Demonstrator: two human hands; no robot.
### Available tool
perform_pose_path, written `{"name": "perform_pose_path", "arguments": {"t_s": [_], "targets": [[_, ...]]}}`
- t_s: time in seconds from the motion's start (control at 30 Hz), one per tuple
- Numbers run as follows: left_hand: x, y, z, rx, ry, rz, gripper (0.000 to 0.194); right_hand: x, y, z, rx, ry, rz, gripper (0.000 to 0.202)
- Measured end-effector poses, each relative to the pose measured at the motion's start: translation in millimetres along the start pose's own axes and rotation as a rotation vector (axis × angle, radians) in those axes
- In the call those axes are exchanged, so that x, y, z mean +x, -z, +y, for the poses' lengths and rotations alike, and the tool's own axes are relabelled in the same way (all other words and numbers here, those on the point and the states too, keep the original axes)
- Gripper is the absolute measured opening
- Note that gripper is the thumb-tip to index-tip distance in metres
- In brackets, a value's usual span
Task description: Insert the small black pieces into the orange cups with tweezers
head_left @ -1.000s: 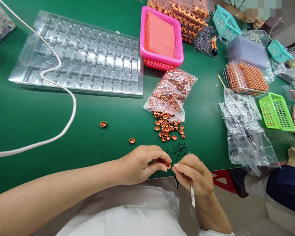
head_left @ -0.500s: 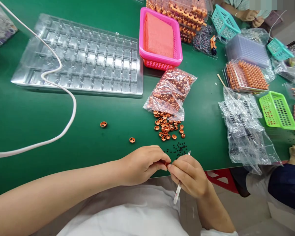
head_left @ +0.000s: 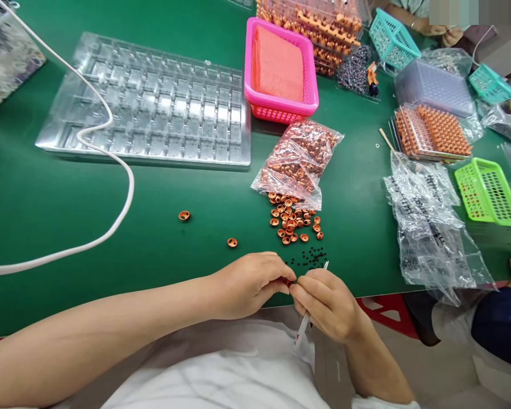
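Observation:
My left hand (head_left: 253,287) is closed, pinching a small copper-coloured cup-shaped part (head_left: 288,282), mostly hidden by the fingers. Against it press the fingertips of my right hand (head_left: 327,301), which is closed around white tweezers (head_left: 301,330); their tips poke out above the knuckles. Just beyond my hands lie tiny black pieces (head_left: 314,257) in a loose scatter. Behind these is a pile of copper-coloured cup parts (head_left: 290,222), spilling from a clear plastic bag (head_left: 300,159) full of them. Two single cup parts, a nearer one (head_left: 232,242) and a farther one (head_left: 184,216), lie to the left.
A clear compartment tray (head_left: 153,108) lies at the back left, with a white cable (head_left: 130,193) across it. Beside it stands a pink basket (head_left: 313,105) holding orange sheets. Crumpled plastic bags (head_left: 434,238) and a green basket (head_left: 488,193) are right. Co-workers' hands show at the right.
My hands stay together at the small cup part. The tweezers' rear end has swung a little to the left. The whole view has shifted slightly.

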State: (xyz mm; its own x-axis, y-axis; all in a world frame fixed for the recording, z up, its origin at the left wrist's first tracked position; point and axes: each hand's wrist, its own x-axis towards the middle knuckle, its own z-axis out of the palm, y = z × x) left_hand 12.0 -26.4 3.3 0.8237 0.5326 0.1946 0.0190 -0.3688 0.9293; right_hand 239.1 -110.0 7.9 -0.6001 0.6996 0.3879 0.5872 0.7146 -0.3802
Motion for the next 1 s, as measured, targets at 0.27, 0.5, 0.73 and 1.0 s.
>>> {"name": "perform_pose_path", "arguments": {"t_s": [0.27, 0.5, 0.73, 1.0], "targets": [[4, 6.7, 6, 0.13, 0.108, -0.109, 0.014, 7, -4, 1, 0.02, -0.082, -0.046, 0.012], [-2, 53.6, 11, 0.663, 0.407, -0.177, 0.021, -3, 2, 6, 0.102, -0.195, 0.253, 0.025], [-8, 90.2, 14, 0.901, 0.566, -0.142, 0.013, -16, 2, 9, 0.122, -0.287, 0.375, 0.03], [36, 58.5, 3, 0.864, 0.452, -0.065, 0.016, -16, 6, -3, 0.246, -0.431, 0.519, 0.03]]}}
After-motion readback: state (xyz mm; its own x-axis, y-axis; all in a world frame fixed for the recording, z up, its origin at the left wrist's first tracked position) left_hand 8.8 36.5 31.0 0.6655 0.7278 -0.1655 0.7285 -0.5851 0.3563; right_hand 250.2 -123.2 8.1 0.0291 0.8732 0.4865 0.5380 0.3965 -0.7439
